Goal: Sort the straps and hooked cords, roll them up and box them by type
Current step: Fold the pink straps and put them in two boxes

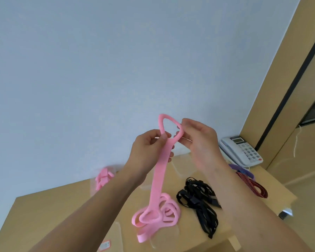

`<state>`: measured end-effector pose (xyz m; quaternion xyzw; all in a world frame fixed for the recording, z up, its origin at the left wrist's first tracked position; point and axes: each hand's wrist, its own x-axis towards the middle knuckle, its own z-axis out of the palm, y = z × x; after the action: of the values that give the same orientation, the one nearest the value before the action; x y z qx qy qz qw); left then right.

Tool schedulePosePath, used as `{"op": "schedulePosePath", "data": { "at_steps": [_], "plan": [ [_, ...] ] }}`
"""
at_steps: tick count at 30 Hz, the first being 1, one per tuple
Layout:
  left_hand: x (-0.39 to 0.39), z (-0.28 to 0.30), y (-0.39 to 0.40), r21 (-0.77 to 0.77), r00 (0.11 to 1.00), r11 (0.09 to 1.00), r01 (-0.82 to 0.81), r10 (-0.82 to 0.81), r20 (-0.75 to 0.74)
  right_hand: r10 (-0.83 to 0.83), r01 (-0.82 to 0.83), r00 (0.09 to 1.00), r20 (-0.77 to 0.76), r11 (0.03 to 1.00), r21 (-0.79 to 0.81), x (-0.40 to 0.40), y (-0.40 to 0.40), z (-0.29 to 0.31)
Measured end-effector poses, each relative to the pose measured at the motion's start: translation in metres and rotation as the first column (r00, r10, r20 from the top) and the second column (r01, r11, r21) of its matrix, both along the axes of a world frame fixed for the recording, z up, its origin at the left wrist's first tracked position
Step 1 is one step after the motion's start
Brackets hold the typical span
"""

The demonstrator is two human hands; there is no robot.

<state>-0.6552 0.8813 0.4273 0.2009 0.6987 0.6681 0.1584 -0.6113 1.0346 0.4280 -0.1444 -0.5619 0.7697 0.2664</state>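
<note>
A long pink strap (158, 175) with a looped end hangs in the air in front of me. My left hand (149, 151) pinches it just under the loop. My right hand (198, 140) pinches the loop's right side. The strap's lower loop reaches a pile of pink straps (168, 213) on the table. Rolled pink straps (103, 177) lie in a clear box at the back left. Black hooked cords (198, 200) lie tangled to the right of the pile. Dark red striped cords (253, 184) with a purple band lie further right.
The wooden table (49, 213) stands against a pale wall. A white desk phone (242, 150) sits at its back right corner. Clear plastic boxes (178, 171) stand behind the hands and at the front edge. A wooden panel rises at the right.
</note>
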Motion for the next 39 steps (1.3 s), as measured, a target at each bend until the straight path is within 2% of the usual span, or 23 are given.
{"op": "schedulePosePath", "data": {
  "at_steps": [7,11,16,19,23,30,34,39],
  "plan": [
    [0.000,-0.001,0.010,0.007,0.982,0.984,-0.176,0.175,0.070,0.119,-0.114,0.993,0.007,0.933,0.341,-0.016,0.017,0.017],
    [0.001,-0.004,0.014,0.026,0.963,0.969,-0.247,0.243,0.120,0.065,-0.020,0.997,-0.042,0.744,0.668,-0.028,0.021,0.007],
    [0.003,-0.004,0.008,0.045,0.956,0.966,-0.255,0.245,0.160,0.093,0.141,0.971,-0.218,0.512,0.847,-0.042,0.022,-0.011],
    [0.005,-0.003,0.004,0.078,0.959,0.968,-0.237,0.221,0.180,0.174,0.172,0.948,-0.267,0.425,0.889,-0.046,0.021,-0.018],
    [0.004,-0.004,-0.004,0.089,0.955,0.968,-0.236,0.215,0.203,0.251,0.142,0.930,-0.269,0.430,0.892,-0.044,0.011,-0.020],
    [-0.001,-0.010,-0.018,0.108,0.965,0.971,-0.214,0.193,0.180,0.212,0.146,0.951,-0.225,0.336,0.931,-0.040,-0.003,-0.025],
    [-0.002,-0.014,-0.027,0.054,0.970,0.977,-0.207,0.198,0.140,0.199,0.133,0.961,-0.191,0.271,0.953,-0.039,-0.012,-0.028],
    [-0.006,-0.020,-0.032,-0.062,0.967,0.965,-0.253,0.253,-0.006,0.130,0.084,0.985,-0.110,0.186,0.979,-0.038,-0.022,-0.028]
  ]
}}
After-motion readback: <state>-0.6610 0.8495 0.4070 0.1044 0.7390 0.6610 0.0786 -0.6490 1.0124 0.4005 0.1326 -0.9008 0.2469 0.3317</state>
